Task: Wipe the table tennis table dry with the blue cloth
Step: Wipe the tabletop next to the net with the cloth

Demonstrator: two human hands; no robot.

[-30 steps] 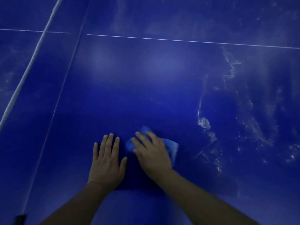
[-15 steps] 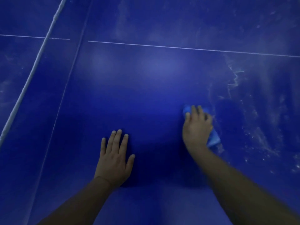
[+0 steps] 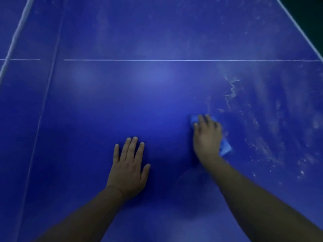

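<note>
Blue cloth (image 3: 225, 148) lies on the table (image 3: 157, 95) right of centre, under the right hand (image 3: 208, 137), whose fingers lie close together and press it down. One corner shows past the fingertips on the far side and another pokes out to the right of the palm. The left hand (image 3: 128, 170) rests flat on the table, fingers spread, well left of the cloth. Pale wet streaks (image 3: 231, 91) mark the surface beyond and right of it.

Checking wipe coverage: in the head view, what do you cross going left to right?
Far left, thick white band → left hand flat on the blue table tennis table → right hand pressing the blue cloth → pale wet streaks and droplets.
</note>
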